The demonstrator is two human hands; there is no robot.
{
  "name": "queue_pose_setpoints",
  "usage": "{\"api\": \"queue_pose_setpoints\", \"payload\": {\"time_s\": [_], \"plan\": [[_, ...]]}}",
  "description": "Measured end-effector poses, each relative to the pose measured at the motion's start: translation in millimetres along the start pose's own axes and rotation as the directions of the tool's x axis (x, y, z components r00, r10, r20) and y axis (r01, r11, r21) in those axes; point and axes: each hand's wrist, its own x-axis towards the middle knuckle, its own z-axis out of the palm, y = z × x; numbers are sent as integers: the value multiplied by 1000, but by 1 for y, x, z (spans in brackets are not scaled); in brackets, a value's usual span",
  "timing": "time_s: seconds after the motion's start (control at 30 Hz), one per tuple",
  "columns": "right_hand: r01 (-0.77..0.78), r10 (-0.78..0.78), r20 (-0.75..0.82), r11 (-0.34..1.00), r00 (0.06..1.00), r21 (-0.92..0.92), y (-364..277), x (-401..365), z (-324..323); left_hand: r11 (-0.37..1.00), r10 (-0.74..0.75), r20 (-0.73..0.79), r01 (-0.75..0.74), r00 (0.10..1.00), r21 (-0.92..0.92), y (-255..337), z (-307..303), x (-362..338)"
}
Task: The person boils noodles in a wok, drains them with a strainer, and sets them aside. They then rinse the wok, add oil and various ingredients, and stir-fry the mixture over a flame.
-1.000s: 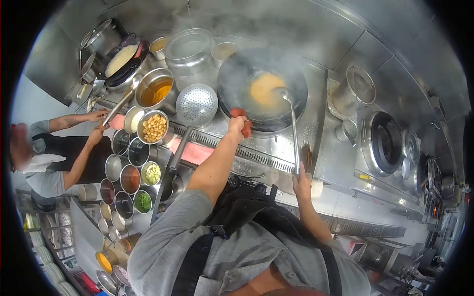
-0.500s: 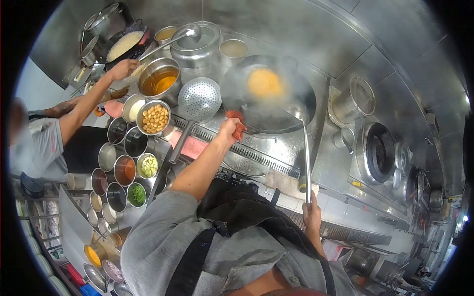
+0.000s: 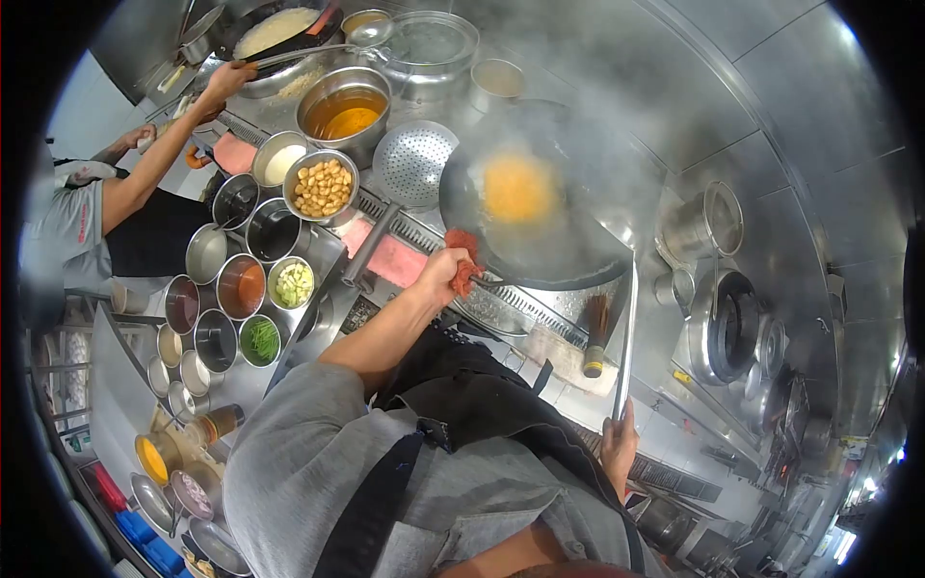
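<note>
My left hand [image 3: 445,277] is closed around the wok's handle through a crumpled red cloth [image 3: 464,252]. The dark wok [image 3: 568,268] stands over the stove, with orange-yellow food [image 3: 520,188] blurred by steam inside it. My right hand [image 3: 620,448] grips the lower end of a long-handled metal ladle [image 3: 627,337]. That shaft runs up to the wok's right rim; steam and glare make its head hard to make out. Left of the wok lies a perforated strainer [image 3: 414,164], its thick handle pointing toward me.
A co-worker's hand [image 3: 228,80] holds another ladle [image 3: 371,34] at upper left. Nearby stand a pot of amber liquid [image 3: 347,114], a bowl of fried chunks [image 3: 323,188] and several ingredient tins [image 3: 241,286]. A brush [image 3: 595,337] sits at the stove's front; a strainer pot [image 3: 699,226] stands right.
The view has shifted. My wok has come down toward me, and my right hand with its ladle has moved right and lower. More steam covers the wok. The co-worker's ladle is lower over the pots.
</note>
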Motion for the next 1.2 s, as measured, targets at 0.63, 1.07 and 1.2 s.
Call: {"api": "queue_pose_setpoints", "payload": {"time_s": [0.63,1.07,1.2], "plan": [[89,-93,-40,992,995,-86,-26,0,-4,997,-51,27,52,998,-64,-2,-41,-34],[99,-103,-49,991,993,-85,-38,20,-6,980,-74,93,90,993,-175,3,-47,-26],[65,-71,-48,990,996,-124,-41,23,-6,975,-89,103,108,991,-193,9,-44,-33]]}}
